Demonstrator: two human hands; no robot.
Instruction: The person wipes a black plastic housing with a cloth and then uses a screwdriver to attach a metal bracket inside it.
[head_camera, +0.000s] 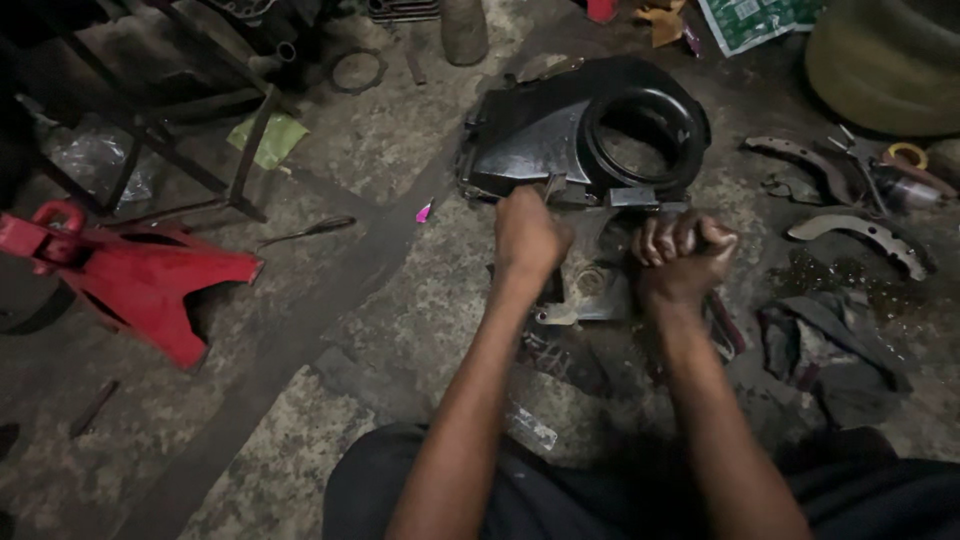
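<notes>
**Fingers clamped at the black housing**

Your fingers were curled shut on both sides. Your left hand (527, 235) made a fist pressed at the near edge of the black fan housing (560, 135), though what it gripped stayed hidden. Your right hand (683, 255) was clenched tight around a thin metal tool (650, 208), just beside the grey metal plate (590, 280) under the housing. The housing lay on the concrete floor (400, 310), ahead of your knees. A red jack stand (130, 275) lay well apart on your left, curved brake shoes (865, 235) on your right
</notes>
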